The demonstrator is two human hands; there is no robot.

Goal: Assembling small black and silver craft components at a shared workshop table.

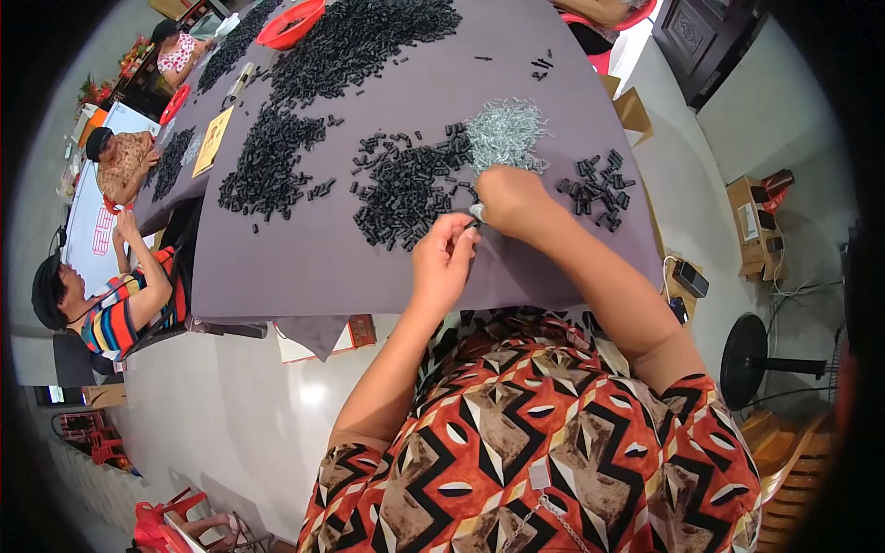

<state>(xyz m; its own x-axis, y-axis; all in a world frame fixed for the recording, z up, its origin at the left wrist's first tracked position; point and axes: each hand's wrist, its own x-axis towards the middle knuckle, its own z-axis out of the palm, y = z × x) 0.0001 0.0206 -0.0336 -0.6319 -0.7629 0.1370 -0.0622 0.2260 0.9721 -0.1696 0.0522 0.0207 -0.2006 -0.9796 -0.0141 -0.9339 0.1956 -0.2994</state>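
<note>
My left hand (442, 263) is closed in a pinch near the table's front edge, with a small black plastic piece (473, 224) at its fingertips. Right against it, my right hand (512, 198) is curled shut; its fingers are mostly hidden, and something pale shows at its thumb side, too small to name. Beyond the right hand lies a pile of small clear pieces (507, 134). A heap of short black tubular pieces (401, 198) spreads just past my left hand. To the right sits a smaller group of black pieces (597, 189).
More black heaps (267, 166) cover the grey tablecloth (369, 286) at left and far (359, 46), beside a red basin (293, 26). Several people work along the left side, one in a striped shirt (120, 295). A black fan base (745, 359) and cardboard boxes (756, 226) stand right.
</note>
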